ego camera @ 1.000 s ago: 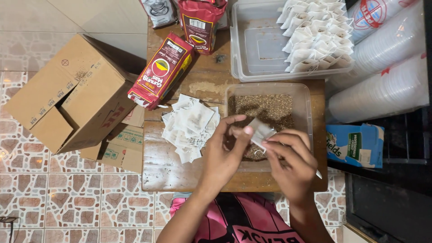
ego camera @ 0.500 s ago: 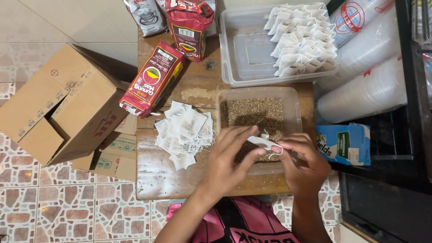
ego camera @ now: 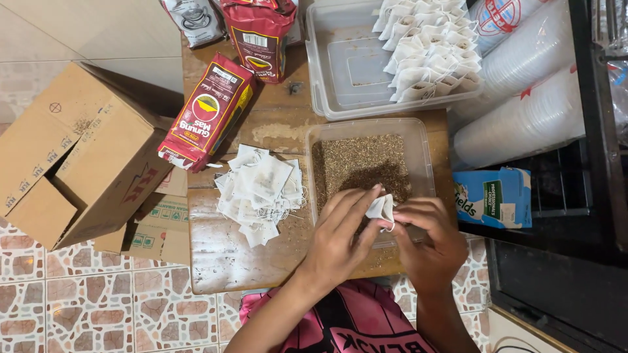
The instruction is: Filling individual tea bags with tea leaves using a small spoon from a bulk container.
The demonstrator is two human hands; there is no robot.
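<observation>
Both hands meet over the near end of a clear plastic tub (ego camera: 424,140) that holds loose brown tea (ego camera: 358,162). My left hand (ego camera: 340,235) and my right hand (ego camera: 428,242) pinch one small white filter bag (ego camera: 381,209) between their fingertips. A loose pile of empty white filter bags (ego camera: 258,193) with strings lies on the wooden table (ego camera: 222,255) just left of the tub. Whether my right hand also holds a tool is hidden.
A second clear tub (ego camera: 340,65) at the back holds rows of filled white bags (ego camera: 428,49). Red tea packets (ego camera: 206,114) lie at the back left. Cardboard boxes (ego camera: 72,157) stand on the tiled floor to the left. Stacked plastic cups (ego camera: 523,85) and a blue carton (ego camera: 494,199) sit on the right.
The filter bag has moved from being held out flat between my hands to being gathered up tight between the fingertips. My hands have drawn closer together over the tub.
</observation>
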